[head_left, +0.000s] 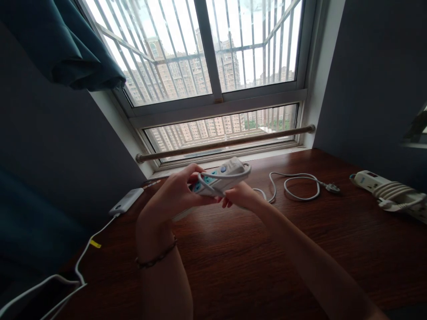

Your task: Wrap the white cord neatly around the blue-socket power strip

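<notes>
I hold a white power strip [223,176] with blue sockets above the brown wooden table [233,258]. My left hand [176,193] grips its near end, thumb and fingers wrapped around the body. My right hand [242,195] supports it from underneath, fingers curled. A loop of its white cord lies across the strip's top. The rest of the cord [296,186] trails right over the table in loose curves and ends in a plug [332,188].
A second white power strip [387,189] with its cord wound around it lies at the table's right edge. A white power bank [126,201] with a white cable [80,262] sits at the left. Behind are a barred window [213,66], a rail [227,143] and a teal curtain [63,44].
</notes>
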Demonstrator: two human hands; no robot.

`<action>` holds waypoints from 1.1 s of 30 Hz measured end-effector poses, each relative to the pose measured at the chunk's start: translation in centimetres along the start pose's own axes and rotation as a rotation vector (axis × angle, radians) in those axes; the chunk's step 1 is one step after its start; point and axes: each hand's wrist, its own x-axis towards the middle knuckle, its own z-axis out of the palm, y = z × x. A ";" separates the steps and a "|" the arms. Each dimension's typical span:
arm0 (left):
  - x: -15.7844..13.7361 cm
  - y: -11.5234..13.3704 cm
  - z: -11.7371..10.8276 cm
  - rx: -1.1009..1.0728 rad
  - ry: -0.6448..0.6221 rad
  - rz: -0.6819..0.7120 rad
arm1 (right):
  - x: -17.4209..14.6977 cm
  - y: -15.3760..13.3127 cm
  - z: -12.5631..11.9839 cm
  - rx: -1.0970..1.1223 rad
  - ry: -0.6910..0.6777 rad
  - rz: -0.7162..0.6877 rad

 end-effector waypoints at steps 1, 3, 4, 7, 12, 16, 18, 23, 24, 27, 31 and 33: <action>0.3 -0.3 0.1 0.073 0.077 -0.056 | -0.2 0.0 -0.2 -0.088 -0.048 0.046; 1.1 -1.0 0.4 0.254 0.235 -0.176 | -0.7 -0.2 -0.6 -0.378 -0.149 0.115; 1.5 -1.4 0.6 0.339 0.295 -0.235 | -1.0 -0.4 -0.9 -0.557 -0.168 0.117; 2.9 -2.8 1.3 0.475 0.338 -0.388 | -1.7 -1.2 -1.7 -1.001 -0.048 -0.024; 4.0 -4.0 2.4 0.386 0.091 -0.347 | -2.4 -2.9 -2.8 -1.158 0.075 -0.331; 3.9 -3.3 2.9 0.198 -0.322 -0.155 | -2.7 -3.5 -4.0 -0.992 0.021 -0.469; 3.8 -2.7 2.9 0.079 -0.467 -0.063 | -2.7 -3.4 -4.7 -0.874 -0.006 -0.520; 3.2 -1.6 2.5 -0.153 -0.614 0.050 | -3.1 -3.6 -6.0 -0.608 -0.055 -0.580; 3.2 -1.5 2.5 -0.181 -0.639 0.070 | -3.3 -3.8 -6.2 -0.563 -0.068 -0.574; 3.1 -1.1 2.8 -0.237 -0.685 0.128 | -3.9 -4.5 -6.3 -0.440 -0.152 -0.543; 3.1 0.2 3.5 -0.245 -0.781 0.222 | -3.9 -4.5 -6.1 -0.267 -0.369 -0.479; 2.8 1.0 3.6 -0.203 -0.814 0.274 | -3.3 -3.9 -5.9 -0.144 -0.425 -0.456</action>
